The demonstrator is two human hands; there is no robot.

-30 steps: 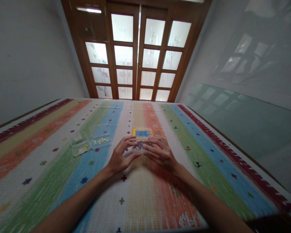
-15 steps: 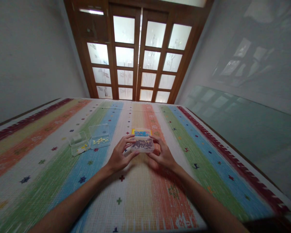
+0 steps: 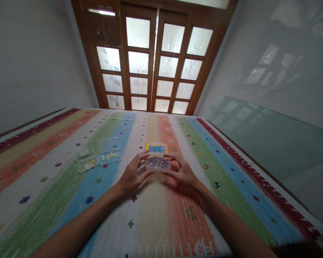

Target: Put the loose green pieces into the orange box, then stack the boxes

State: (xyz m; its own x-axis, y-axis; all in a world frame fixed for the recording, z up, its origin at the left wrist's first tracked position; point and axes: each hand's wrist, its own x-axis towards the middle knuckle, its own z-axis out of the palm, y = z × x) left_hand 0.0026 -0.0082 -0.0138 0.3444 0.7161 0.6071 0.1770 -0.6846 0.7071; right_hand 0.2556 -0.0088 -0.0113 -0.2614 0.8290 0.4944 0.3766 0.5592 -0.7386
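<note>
Between my hands is a small clear plastic box (image 3: 158,163) full of dark purplish-brown pieces, too small to name. My left hand (image 3: 134,171) grips its left side, with fingers at the far edge and thumb at the near edge. My right hand (image 3: 181,171) grips the right side in the same way. Just behind the box lies a yellow-edged item (image 3: 156,147) with blue bits on or in it; its lower part is hidden by the box.
On the left, an open clear box (image 3: 109,156) holds pale yellow pieces. Touching or close beside it, a smaller open clear box (image 3: 87,165) has yellow pieces inside. A striped cloth (image 3: 150,222) covers the table. Wooden doors with glass panes (image 3: 137,62) stand beyond.
The box between my hands has tilted slightly, so its dark pieces show more plainly. My right fingers have shifted a little lower along its edge. The other boxes stay in place.
</note>
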